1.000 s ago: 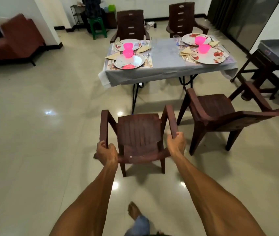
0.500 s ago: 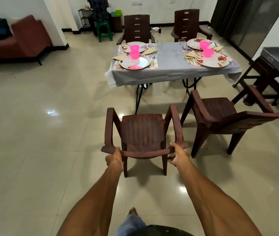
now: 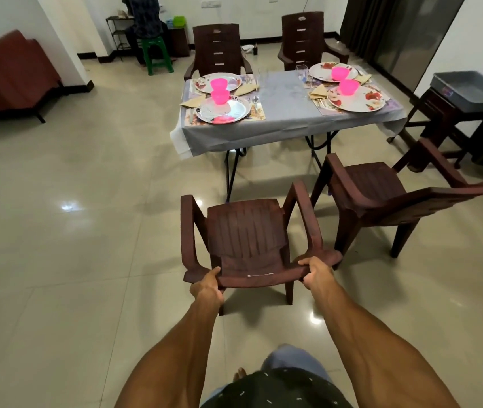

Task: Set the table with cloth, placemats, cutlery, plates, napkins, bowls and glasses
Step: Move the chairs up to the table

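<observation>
Nearest the camera, two bare forearms reached forward over a glossy tiled floor [image 3: 57, 260]. The left hand [image 3: 206, 287] gripped the top edge of a brown plastic chair [image 3: 249, 234] at its left corner, fingers curled under the rim and thumb on top. The right hand [image 3: 317, 275] held the same edge at the right corner, its fingers wrapped over and around the backrest. The chair faced away from the person, toward the table, with its seat and both armrests in plain sight.

Just to the right stood a second brown chair [image 3: 372, 195], angled and apart from the held one.

Beyond both chairs stood the table, covered by a grey cloth [image 3: 284, 113] that hung over the near edge. On its left end lay two plates [image 3: 223, 111] on placemats [image 3: 259, 111], each bearing a pink bowl [image 3: 219, 96], with folded napkins [image 3: 192, 101] beside them. Cutlery near these plates was too small to make out well. On the right end sat two flowered plates, each with a pink bowl on it, and a napkin at their left. Clear glasses [image 3: 301, 72] stood toward the middle of the far edge.

Two more brown chairs [image 3: 217, 48] stood at the far side of the table. To the right, a grey tray [image 3: 473, 89] rested on a dark stand. A red sofa [image 3: 13, 75] sat against the left wall, and a green stool [image 3: 159, 54] stood farther back.
</observation>
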